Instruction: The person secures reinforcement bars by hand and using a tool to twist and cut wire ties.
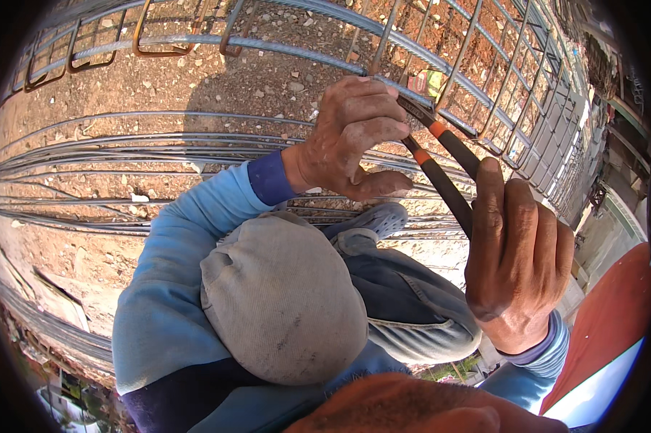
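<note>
My left hand is curled around a long steel rebar where an upright stirrup crosses it, fingers pinched at the joint. My right hand grips the black handles of a pair of pincers with orange collars. The pincer jaws reach up to the same joint and are hidden behind my left fingers. My bent knee in grey trousers and a grey shoe sit below the hands.
A rebar cage of long bars and rectangular stirrups runs across the top and down the right. A bundle of loose long bars lies on reddish stony ground. A red surface fills the lower right.
</note>
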`<state>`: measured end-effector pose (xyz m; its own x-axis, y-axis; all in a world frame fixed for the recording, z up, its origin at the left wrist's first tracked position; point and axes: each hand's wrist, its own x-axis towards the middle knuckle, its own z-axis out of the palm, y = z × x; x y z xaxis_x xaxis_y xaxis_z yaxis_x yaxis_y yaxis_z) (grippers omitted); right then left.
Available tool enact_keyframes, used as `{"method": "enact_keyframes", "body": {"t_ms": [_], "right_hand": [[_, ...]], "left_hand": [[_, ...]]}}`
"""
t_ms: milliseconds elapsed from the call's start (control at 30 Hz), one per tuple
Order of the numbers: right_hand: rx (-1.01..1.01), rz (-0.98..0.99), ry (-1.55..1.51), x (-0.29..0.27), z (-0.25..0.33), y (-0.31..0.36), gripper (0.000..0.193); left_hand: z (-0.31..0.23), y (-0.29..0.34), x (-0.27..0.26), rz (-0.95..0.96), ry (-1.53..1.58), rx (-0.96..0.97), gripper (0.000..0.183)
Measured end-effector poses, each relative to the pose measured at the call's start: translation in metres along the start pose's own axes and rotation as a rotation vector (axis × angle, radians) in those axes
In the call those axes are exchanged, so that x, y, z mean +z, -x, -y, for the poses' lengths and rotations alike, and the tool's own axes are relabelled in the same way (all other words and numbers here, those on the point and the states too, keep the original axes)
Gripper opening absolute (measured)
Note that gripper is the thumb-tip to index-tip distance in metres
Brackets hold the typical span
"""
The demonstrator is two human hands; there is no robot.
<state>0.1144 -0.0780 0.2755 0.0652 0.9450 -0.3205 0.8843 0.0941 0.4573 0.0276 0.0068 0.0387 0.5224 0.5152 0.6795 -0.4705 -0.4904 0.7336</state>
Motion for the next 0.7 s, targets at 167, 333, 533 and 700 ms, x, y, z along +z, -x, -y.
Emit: {"method": "enact_keyframes", "body": {"t_ms": [167, 333, 533, 700], "right_hand": [[-0.092, -0.021, 0.052, -0.004, -0.016, -0.025, 0.039], [-0.211, -0.049, 0.067, -0.008, -0.018, -0.047, 0.036], [-0.231, -0.118, 0.108, -0.010, -0.018, -0.048, 0.031], [-0.228, -0.110, -0.003, 0.000, -0.025, -0.055, 0.032]], "left_hand": [[0.041, 0.066, -0.016, 0.061, -0.023, -0.587, 0.049], [0.103, 0.054, -0.019, 0.321, -0.242, -0.283, 0.024], [0.097, 0.050, -0.027, 0.315, -0.287, -0.266, 0.024], [0.107, 0.058, -0.024, 0.257, -0.237, -0.287, 0.028]]}}
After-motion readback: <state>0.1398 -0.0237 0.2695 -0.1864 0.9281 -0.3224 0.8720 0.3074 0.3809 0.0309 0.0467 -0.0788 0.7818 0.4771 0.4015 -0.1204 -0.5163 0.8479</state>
